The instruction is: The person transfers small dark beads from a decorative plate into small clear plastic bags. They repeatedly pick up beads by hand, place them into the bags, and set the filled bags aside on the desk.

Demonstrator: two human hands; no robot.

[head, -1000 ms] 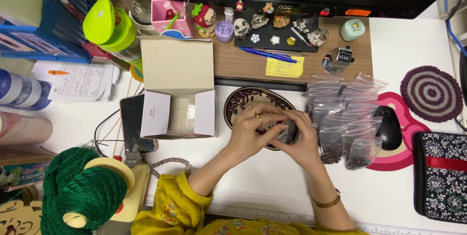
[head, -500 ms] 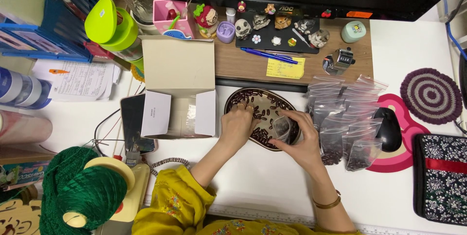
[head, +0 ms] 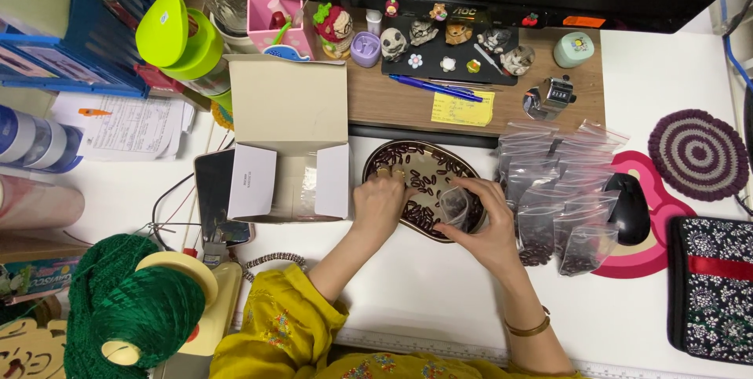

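Note:
An oval metal tray holding many dark red beans sits on the white desk in front of me. My left hand rests on the tray's left side, fingertips among the beans. My right hand holds a small clear plastic bag open over the tray's right part. A pile of clear zip bags, some filled with beans, lies just right of the tray.
An open cardboard box stands left of the tray, with a phone beside it. A black mouse on a pink pad, a crochet coaster and a patterned pouch lie right. Green yarn sits lower left.
My hands were together over the tray a second ago. They have parted: the left hand moved left onto the beans, the right stays holding the small bag.

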